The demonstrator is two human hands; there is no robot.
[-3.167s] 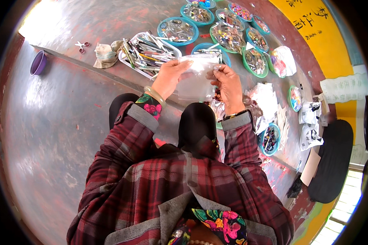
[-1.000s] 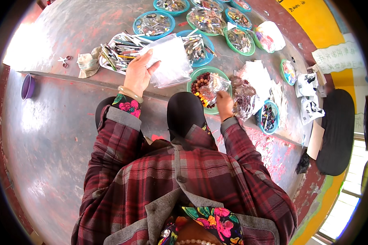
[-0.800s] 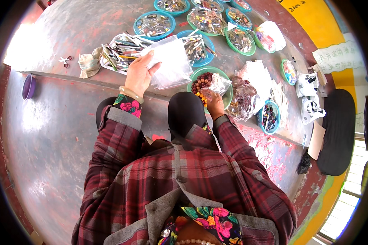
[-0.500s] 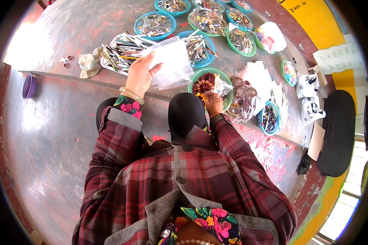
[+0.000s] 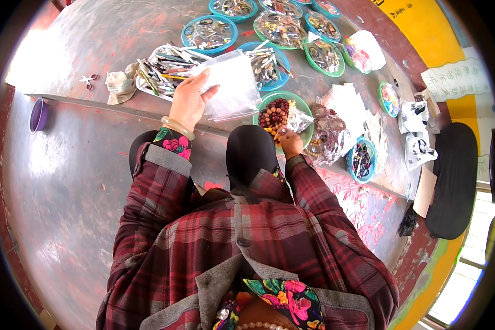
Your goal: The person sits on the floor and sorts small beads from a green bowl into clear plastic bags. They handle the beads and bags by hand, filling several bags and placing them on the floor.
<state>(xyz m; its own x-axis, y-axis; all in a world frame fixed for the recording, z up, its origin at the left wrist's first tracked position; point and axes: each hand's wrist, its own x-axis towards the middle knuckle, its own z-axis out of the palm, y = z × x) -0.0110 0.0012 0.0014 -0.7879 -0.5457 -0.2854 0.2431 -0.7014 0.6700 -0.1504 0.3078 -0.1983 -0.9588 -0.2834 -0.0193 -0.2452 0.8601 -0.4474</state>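
My left hand [image 5: 188, 102] pinches a stack of clear plastic bags [image 5: 232, 88] between thumb and fingers, holding it up above the step edge. To the right of the bags is a green bowl [image 5: 310, 131] with dark red and brown bead strings [image 5: 275, 114] inside. Some yellow-orange beads and a small clear bag [image 5: 298, 119] lie there too. At the near rim of this bowl is my right hand [image 5: 291, 143], its fingers closed beside the yellow beads. What sits between those fingertips is too small to make out.
A white tray of pens [image 5: 168, 71] and a blue bowl of pens [image 5: 280, 80] lie beyond my left hand. Several bowls of small bagged goods stand farther back. Right of the green bowl are bagged beads [image 5: 327, 135] and a blue basket [image 5: 363, 175]. Scissors [image 5: 89, 81] lie far left.
My right hand has shifted slightly toward me and right at the bowl, uncovering more yellow beads. My left hand and the bags have barely moved.
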